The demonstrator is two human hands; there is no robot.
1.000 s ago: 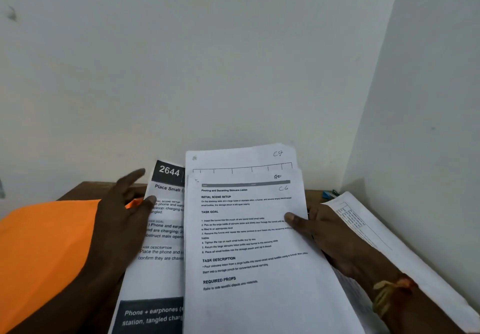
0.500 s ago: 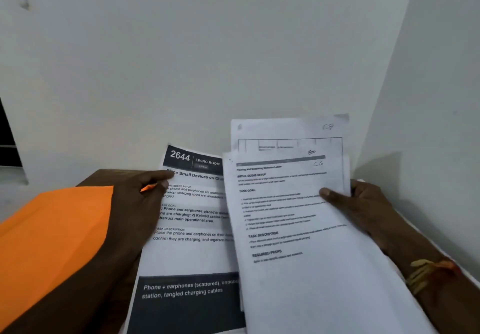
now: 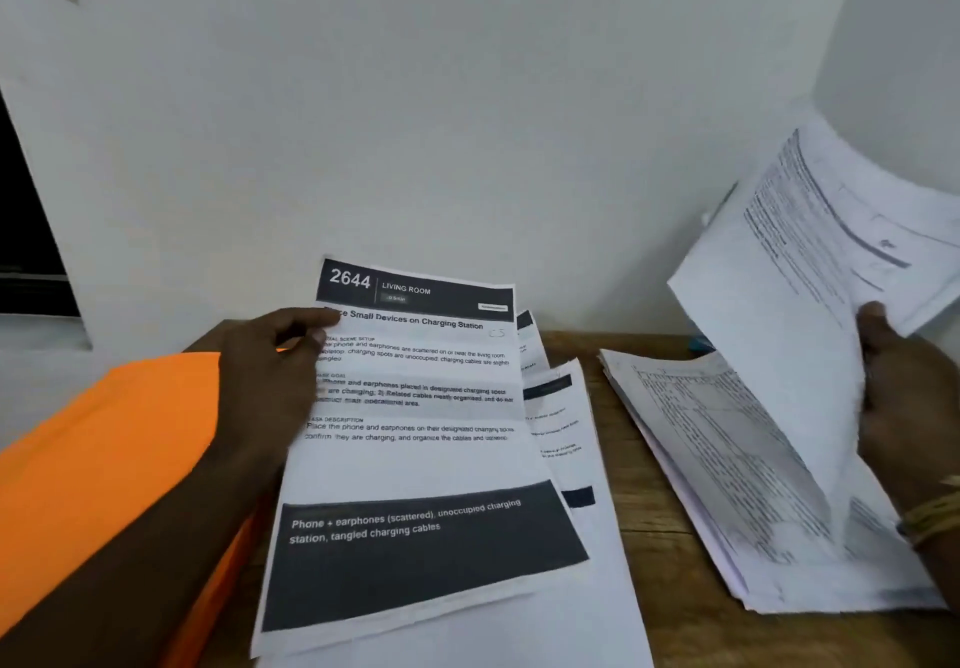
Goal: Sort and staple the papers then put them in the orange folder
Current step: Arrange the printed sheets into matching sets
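Head view, the only one. Left hand [image 3: 270, 355]: grip closed on the left edge of the 2644 sheet [image 3: 415, 407], fingers curled over the heading. That sheet tops a loosely fanned pile [image 3: 561, 407] in the middle of the worktop [image 3: 636, 501]. The orange folder [image 3: 104, 459] lies at far left, partly under the left forearm, touching the pile's left side. Right hand [image 3: 904, 397]: grip closed on the lifted sheets [image 3: 810, 262], thumb in front, the pages bowed up and away from the right stack [image 3: 701, 433] lying flat below. No stapler in view. Step looks like sorting, nothing visibly stapled yet.

Risks, judged:
- The lifted sheets are held at one edge only and curl hard. A page could slip out or crease, and the order gets lost.
- The right stack's edge sits near the worktop's right side, so a nudge from the wrist could push it off.
- The fanned pile is uneven. Stapling it unsquared would pin the corners crooked or miss the lower pages.
- The forearm over the folder could drag it along.
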